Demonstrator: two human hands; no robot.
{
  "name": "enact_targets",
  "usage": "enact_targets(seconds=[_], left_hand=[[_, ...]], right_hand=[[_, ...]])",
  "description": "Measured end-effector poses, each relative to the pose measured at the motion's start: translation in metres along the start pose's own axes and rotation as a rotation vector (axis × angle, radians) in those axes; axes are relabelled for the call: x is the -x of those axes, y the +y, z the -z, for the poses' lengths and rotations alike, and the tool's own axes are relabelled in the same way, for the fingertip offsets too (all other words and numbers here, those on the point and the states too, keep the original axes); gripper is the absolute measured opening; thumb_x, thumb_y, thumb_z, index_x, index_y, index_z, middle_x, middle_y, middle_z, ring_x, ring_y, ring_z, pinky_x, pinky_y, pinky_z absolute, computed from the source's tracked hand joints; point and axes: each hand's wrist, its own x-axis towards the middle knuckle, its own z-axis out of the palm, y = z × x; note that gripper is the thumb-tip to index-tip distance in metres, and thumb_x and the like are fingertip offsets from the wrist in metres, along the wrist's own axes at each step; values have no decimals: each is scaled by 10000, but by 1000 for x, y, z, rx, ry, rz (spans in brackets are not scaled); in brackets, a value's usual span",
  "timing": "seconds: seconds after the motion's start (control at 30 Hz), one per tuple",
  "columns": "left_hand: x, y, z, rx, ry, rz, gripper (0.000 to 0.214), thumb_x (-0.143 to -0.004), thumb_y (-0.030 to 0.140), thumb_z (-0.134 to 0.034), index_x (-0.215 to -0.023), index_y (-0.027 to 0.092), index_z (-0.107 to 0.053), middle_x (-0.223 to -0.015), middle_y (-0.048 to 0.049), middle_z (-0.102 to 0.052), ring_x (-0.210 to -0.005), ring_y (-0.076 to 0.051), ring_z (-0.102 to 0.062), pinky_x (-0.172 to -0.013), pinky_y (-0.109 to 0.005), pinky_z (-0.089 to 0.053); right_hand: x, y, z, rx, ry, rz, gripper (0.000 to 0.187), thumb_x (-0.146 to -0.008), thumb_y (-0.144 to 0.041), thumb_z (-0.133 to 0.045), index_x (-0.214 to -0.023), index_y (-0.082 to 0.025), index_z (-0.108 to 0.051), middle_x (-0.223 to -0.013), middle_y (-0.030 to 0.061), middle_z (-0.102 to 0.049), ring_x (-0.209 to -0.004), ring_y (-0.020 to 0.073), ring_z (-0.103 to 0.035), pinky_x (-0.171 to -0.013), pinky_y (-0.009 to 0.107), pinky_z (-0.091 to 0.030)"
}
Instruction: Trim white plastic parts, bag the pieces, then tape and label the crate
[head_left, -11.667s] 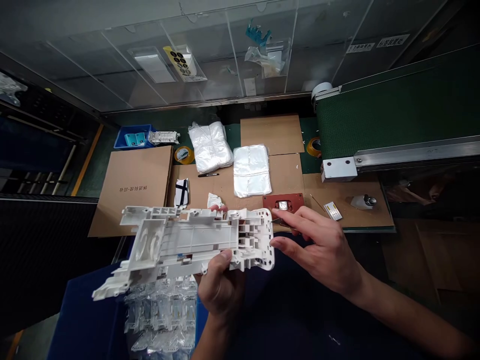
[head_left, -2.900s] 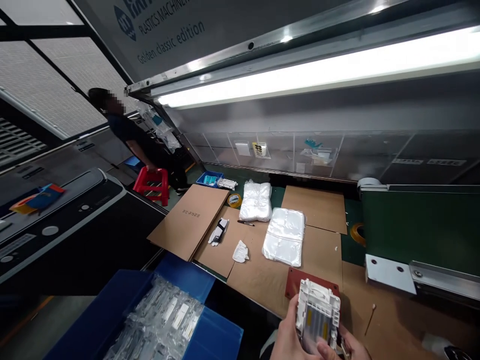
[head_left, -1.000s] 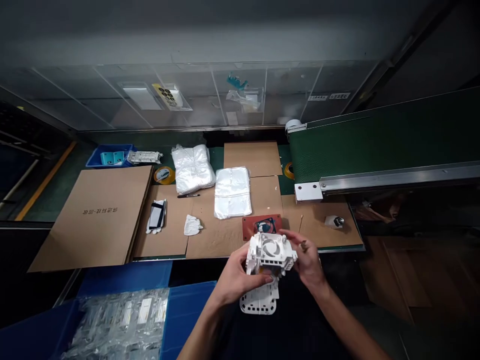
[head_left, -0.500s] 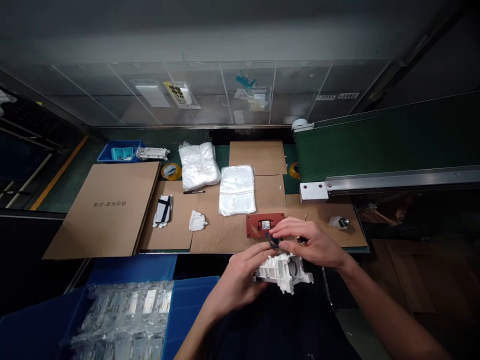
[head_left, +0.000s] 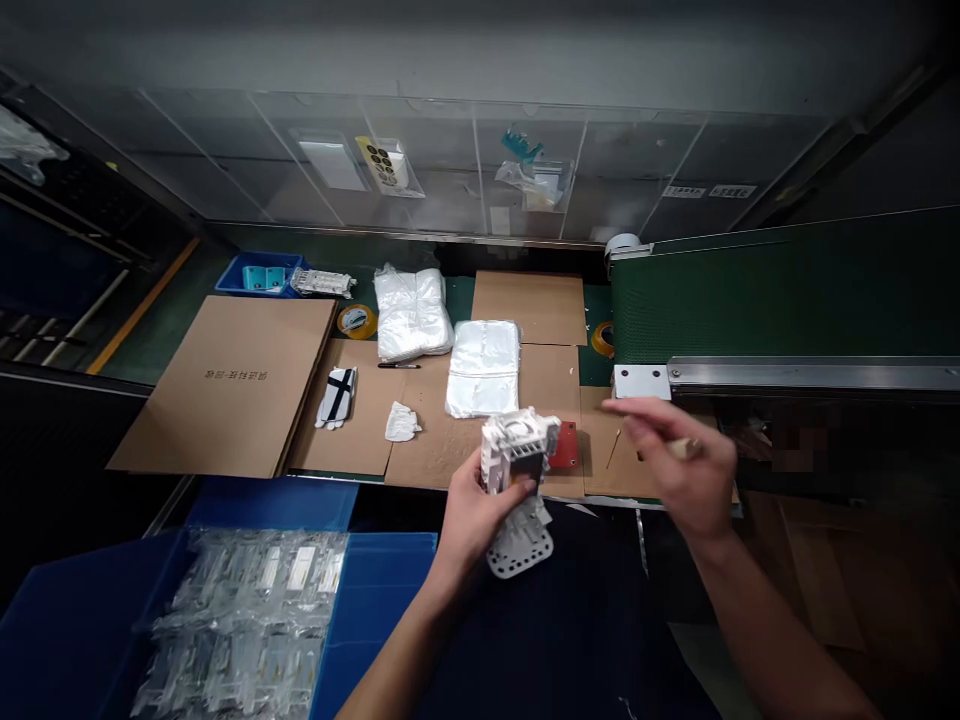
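My left hand grips a long white moulded plastic part, held end-on and upright over the table's front edge. My right hand is off to the right of the part, apart from it and smeared by motion, with what looks like a thin wooden stick pinched in its fingers. Behind the part a red pad lies on the cardboard and is partly hidden by it.
A blue crate of bagged white parts sits at lower left. On the table lie flat cardboard sheets, two stacks of clear bags, gloves, a pen, tape rolls. A green conveyor stands at right.
The left hand lifted the white part upright and closer to the table. The right hand let go of it and swung out to the right.
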Motion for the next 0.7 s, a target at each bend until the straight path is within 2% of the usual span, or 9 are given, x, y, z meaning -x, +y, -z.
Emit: enact_targets(seconds=[0.1, 0.17, 0.27, 0.4, 0.5, 0.6, 0.7], left_hand=[[-7, -3, -6, 287, 125, 45, 450, -666, 296, -868, -1039, 157, -657, -979, -82, -756, -868, -243, -700, -785, -333, -563], [-9, -4, -9, 337, 147, 9, 448, -640, 257, -876, -1016, 148, -657, -977, -78, -761, -869, -238, -707, -789, -316, -560], [-7, -3, -11, 347, 169, -19, 438, -615, 205, -869, -995, 139, -661, -974, -80, -769, -861, -235, -714, -784, -298, -557], [-6, -6, -8, 383, 199, -4, 447, -614, 215, -864, -1009, 144, -667, -1003, -90, -774, -897, -252, -723, -807, -313, -562], [-7, -10, -2, 377, 183, -19, 435, -622, 230, -867, -1003, 148, -674, -992, -88, -776, -903, -263, -724, -798, -323, -569], [-6, -13, 3, 347, 130, -42, 485, -618, 211, -876, -1058, 164, -677, -998, -76, -776, -911, -264, -722, -785, -317, -573], [-4, -12, 7, 286, 84, -66, 528, -624, 198, -880, -1108, 171, -670, -1026, -78, -771, -928, -265, -718, -787, -309, -572]], right_hand=[[22, -7, -25, 157, -181, 399, 460, -843, -17, -621, -1248, -227, -683, -1111, 85, -751, -1084, 233, -680, -939, 416, -594], [35, -4, -43, 202, -235, 518, 557, -835, 10, -603, -1350, -202, -608, -1139, 109, -740, -1125, 243, -658, -948, 430, -599], [46, 3, -59, 268, -290, 540, 588, -834, 7, -605, -1391, -176, -563, -1189, 121, -721, -1180, 252, -624, -957, 424, -600], [45, 2, -56, 354, -449, 520, 553, -860, -76, -634, -1399, -167, -546, -1311, 124, -667, -1272, 273, -555, -1002, 436, -574], [37, -4, -46, 232, -470, 431, 433, -878, -141, -648, -1307, -183, -606, -1275, 118, -677, -1228, 256, -576, -1011, 428, -551], [25, -6, -38, 126, -392, 113, 180, -922, -179, -608, -1073, -214, -698, -1047, 61, -719, -1006, 177, -656, -877, 317, -555], [13, -2, -33, 138, -512, -164, 143, -943, -298, -599, -941, -229, -724, -948, 26, -710, -883, 149, -661, -783, 273, -521]])
